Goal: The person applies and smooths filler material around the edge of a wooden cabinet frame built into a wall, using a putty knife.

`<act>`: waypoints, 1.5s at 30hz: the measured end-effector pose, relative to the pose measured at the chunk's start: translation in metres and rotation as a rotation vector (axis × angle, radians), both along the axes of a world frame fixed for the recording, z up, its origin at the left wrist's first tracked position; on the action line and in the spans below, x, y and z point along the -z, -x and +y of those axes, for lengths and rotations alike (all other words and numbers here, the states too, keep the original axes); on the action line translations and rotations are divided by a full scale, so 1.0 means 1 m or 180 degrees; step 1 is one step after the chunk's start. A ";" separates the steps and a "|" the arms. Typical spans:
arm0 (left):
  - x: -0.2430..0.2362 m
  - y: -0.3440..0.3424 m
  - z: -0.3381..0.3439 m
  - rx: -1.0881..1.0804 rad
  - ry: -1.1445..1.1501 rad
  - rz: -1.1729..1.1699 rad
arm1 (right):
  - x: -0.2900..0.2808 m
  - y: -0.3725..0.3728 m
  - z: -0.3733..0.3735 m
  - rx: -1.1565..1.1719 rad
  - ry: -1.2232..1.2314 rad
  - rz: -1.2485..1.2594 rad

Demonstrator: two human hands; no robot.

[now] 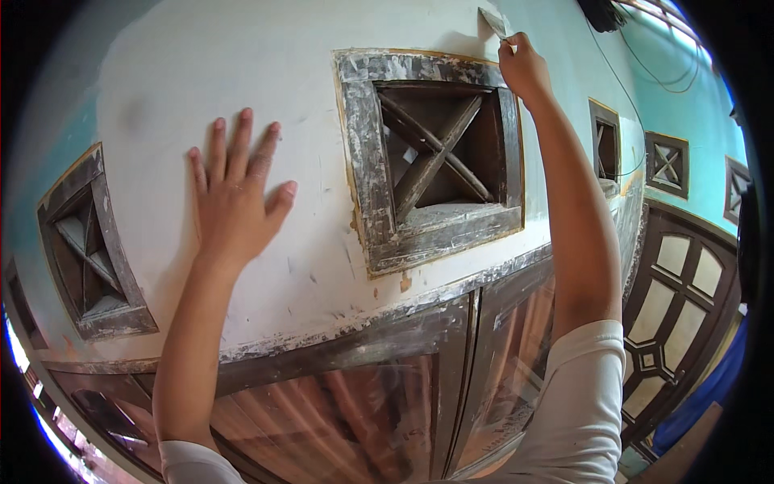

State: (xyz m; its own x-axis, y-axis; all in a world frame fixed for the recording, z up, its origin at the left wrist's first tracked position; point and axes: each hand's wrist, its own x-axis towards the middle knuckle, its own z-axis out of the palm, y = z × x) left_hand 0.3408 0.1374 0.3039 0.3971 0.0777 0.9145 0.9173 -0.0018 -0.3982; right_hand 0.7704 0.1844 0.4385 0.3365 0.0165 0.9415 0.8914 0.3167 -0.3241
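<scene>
My left hand (235, 200) lies flat on the white-coated wall (298, 153), its fingers spread and nothing in it. Raised higher, my right hand (526, 66) grips a putty knife (493, 24) by its handle. The blade is tilted up and to the left, at the wall above a square vent frame (355, 153); whether its edge touches the wall I cannot tell. This dark wooden frame has crossed bars inside and is smeared with white. It sits between my two arms, with my right forearm passing by its right side.
Another crossed-bar vent (93, 250) is at the left, and smaller ones (666, 165) are on the turquoise wall at the right. Below run glazed wooden windows (322, 411) with orange-brown curtains behind. A panelled door (685, 315) stands at the right. Black cables (617, 81) hang at the upper right.
</scene>
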 end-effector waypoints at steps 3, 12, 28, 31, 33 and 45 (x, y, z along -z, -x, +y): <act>0.006 -0.011 0.003 0.0068 0.0120 0.0040 | 0.003 0.007 -0.003 -0.0223 0.0118 -0.0044; 0.008 -0.020 0.002 -0.0017 0.0137 0.0064 | -0.012 0.000 0.004 -0.0100 -0.0148 -0.0125; 0.009 -0.007 0.000 -0.0148 0.0067 0.0141 | 0.066 0.009 0.017 -0.0497 -0.0166 -0.0048; 0.011 -0.013 0.000 -0.0116 0.0090 0.0167 | 0.074 -0.005 0.020 -0.0458 -0.0030 0.0164; 0.008 -0.015 0.003 -0.0045 0.0053 0.0181 | 0.049 -0.020 0.020 -0.0259 -0.0111 0.0228; 0.007 -0.015 0.002 0.0017 0.0106 0.0245 | 0.062 0.053 -0.012 -0.0953 -0.0257 -0.0467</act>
State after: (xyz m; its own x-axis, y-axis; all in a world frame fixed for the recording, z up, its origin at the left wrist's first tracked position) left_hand 0.3556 0.1396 0.2966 0.4665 0.1054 0.8782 0.8840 -0.0210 -0.4671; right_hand 0.7176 0.1725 0.3763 0.1887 0.0177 0.9819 0.7903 0.5908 -0.1625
